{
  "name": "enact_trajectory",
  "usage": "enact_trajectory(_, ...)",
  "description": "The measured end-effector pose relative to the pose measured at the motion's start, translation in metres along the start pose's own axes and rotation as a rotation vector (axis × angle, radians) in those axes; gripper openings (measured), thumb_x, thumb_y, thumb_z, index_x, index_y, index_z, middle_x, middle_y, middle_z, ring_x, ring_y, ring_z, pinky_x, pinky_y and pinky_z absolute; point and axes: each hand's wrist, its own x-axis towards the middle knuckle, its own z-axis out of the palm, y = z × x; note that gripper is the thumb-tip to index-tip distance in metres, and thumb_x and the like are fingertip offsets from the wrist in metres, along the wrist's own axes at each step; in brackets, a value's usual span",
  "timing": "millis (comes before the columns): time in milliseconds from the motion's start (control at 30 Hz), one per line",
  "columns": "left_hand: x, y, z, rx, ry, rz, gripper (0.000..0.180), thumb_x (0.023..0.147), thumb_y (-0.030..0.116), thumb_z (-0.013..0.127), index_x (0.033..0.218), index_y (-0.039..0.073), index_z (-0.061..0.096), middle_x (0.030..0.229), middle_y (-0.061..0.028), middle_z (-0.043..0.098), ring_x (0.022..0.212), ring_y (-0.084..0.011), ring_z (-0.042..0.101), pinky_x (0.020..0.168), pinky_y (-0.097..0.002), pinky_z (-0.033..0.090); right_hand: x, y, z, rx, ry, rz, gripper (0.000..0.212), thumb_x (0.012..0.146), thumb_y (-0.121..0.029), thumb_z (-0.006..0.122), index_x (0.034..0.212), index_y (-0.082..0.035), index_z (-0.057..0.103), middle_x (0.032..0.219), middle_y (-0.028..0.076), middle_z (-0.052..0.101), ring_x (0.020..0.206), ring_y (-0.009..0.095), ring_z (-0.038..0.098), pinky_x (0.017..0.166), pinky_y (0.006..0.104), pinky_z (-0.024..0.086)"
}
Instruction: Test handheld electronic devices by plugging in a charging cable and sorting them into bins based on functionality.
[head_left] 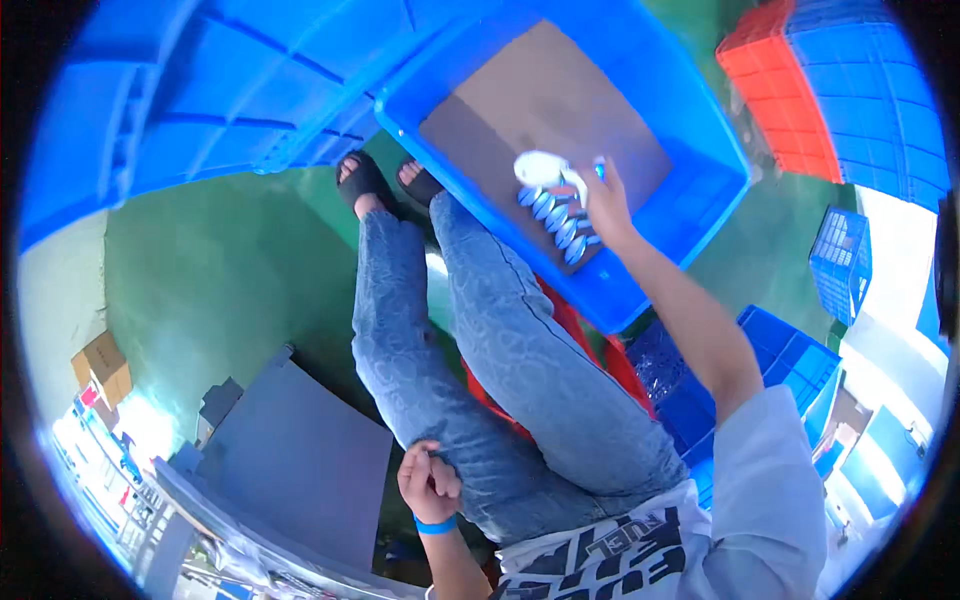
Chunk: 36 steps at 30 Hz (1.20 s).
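Note:
My right hand [606, 205] reaches into the blue bin [715, 185] and is closed on a white piece with a rounded head and a narrow handle [540, 169]. A small blue-and-white bit shows by its fingertips; I cannot make out what it is. Just below the held piece, several shiny handled pieces with oval heads [556, 220] lie in a slanting row on the brown sheet [540, 75] in the bin. My left hand [430, 484], with a blue wristband, rests by my thigh, its fingers curled and nothing visible in them.
Large blue crates [230, 90] stand at the far left. Red and blue crates [785, 90] are stacked at the far right, with a small blue basket [842, 262] nearer. More blue crates [790, 350] sit beside my right arm. A grey panel [300, 440] lies left of my legs.

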Motion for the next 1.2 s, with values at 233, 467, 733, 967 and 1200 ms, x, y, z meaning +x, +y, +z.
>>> enact_trajectory(233,-0.012,-0.011,-0.005,0.128,-0.128,0.081,0.028,0.099,0.022,0.049,0.101,-0.002,0.062,0.052,0.0029,0.037,0.04,-0.0061,0.028,0.036,-0.0236,0.022,-0.189,-0.101,-0.017,0.324,-0.18,0.199,0.024,0.09,-0.022,0.067,0.082,-0.01,0.048,0.064,0.008,0.057,0.036,0.012,0.043,0.031,0.0243,0.024)
enact_trajectory(467,-0.084,-0.009,0.02,0.371,-0.294,0.407,0.026,0.101,0.02,0.049,0.116,0.002,0.06,0.058,0.0007,0.053,0.046,-0.0028,0.033,0.044,-0.0193,0.025,-0.303,-0.116,-0.004,0.331,-0.503,0.062,0.023,0.101,-0.029,0.047,0.111,-0.008,0.047,0.099,0.029,0.066,0.036,0.01,0.045,0.032,0.0222,0.029)
enact_trajectory(733,-0.138,-0.023,-0.002,0.429,-0.18,0.66,0.017,0.094,0.013,0.062,0.103,0.0,0.068,0.072,-0.0017,0.064,0.057,-0.0039,0.05,0.052,-0.0171,0.036,-0.334,-0.104,0.008,-0.201,-0.651,-0.17,0.022,0.1,-0.025,0.052,0.112,-0.007,0.057,0.084,0.011,0.072,0.042,0.001,0.04,0.037,0.0209,0.028)
enact_trajectory(967,-0.151,-0.026,-0.008,0.385,-0.234,0.644,0.028,0.094,0.009,0.061,0.121,-0.001,0.059,0.089,-0.0097,0.071,0.063,-0.0048,0.054,0.057,-0.0183,0.043,-0.35,-0.109,0.012,-0.217,-0.672,-0.252,0.014,0.097,-0.006,0.047,0.107,-0.002,0.057,0.083,0.013,0.069,0.077,0.014,0.068,0.064,0.026,0.05)
enact_trajectory(1200,-0.151,-0.03,-0.011,0.473,-0.158,0.744,0.015,0.088,0.006,0.068,0.101,-0.002,0.069,0.079,-0.0071,0.07,0.065,-0.0068,0.059,0.058,-0.0197,0.046,-0.351,-0.11,0.008,-0.215,-0.662,-0.283,0.021,0.1,-0.024,0.051,0.111,-0.006,0.055,0.084,0.012,0.072,0.054,0.003,0.051,0.045,0.0201,0.035)
